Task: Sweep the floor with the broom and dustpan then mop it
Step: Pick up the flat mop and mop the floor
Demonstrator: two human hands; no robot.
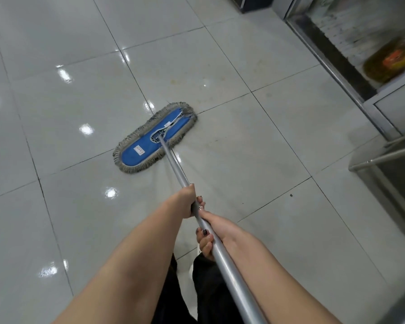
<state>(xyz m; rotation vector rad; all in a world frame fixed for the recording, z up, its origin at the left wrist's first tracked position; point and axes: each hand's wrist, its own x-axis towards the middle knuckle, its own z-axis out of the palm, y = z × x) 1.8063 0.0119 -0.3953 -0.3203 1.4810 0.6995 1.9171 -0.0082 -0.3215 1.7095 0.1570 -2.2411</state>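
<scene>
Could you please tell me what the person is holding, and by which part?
Both hands grip the blue flat mop by its metal handle: the left hand ahead, the right hand directly behind it, nearer the body.

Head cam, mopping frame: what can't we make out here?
Top end of the mop handle: cut off by the bottom edge, head view.
The label on the mop head: too small to read.
The yellow-orange thing behind the glass: blurred, smeared pane.
No broom or dustpan in frame.
</scene>
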